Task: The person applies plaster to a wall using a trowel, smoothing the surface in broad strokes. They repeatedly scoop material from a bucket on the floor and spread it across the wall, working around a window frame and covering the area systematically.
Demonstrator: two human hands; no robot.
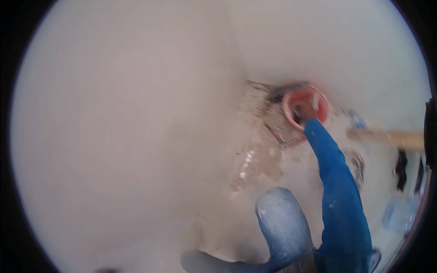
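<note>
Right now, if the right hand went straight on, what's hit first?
Likely the inside of the red bucket, wall or bottom; with the right hand blurred, depth is unclear.

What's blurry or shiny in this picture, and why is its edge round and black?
Head view: the right hand and red bucket look smeared, probably from motion; white glints show on the floor; detail is soft throughout; the round black border likely comes from the fisheye lens.

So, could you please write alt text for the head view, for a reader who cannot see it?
The person's blurred right hand reaches into a red bucket beside a stained patch of floor, near pale walls. A blue sleeve and a denim-clad knee show below.
</note>
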